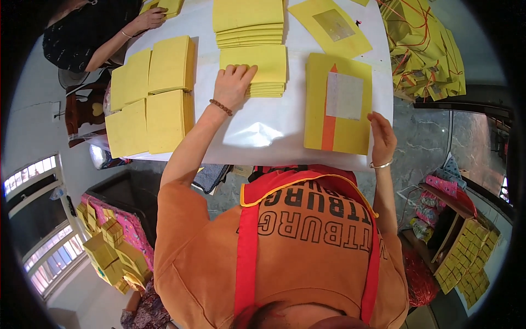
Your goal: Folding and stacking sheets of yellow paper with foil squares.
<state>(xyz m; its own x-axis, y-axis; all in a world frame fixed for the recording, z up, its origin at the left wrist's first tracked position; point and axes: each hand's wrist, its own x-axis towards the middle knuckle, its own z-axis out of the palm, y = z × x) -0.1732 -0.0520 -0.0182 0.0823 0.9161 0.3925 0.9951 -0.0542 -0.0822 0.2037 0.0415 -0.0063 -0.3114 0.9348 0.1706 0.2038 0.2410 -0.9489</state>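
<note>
My left hand [232, 85] reaches to the near edge of a stack of folded yellow paper [262, 61], its fingers bent over the top piece; the thumb is hidden. My right hand [382, 137] is held at the right edge of a larger yellow paper pile [356, 134], fingers stretched out and nothing seen in them. On that pile lie an orange-red strip [329, 134] with a pointed end and a whitish rectangle [346, 96].
Several yellow paper stacks [170, 118] stand at the table's left, and another stack [248, 19] lies farther back. A yellow sheet with a grey rectangle [331, 26] lies far right. Beyond the white table [257, 134] are tied yellow bundles [427, 55]. A co-worker's hand [149, 20] touches yellow paper.
</note>
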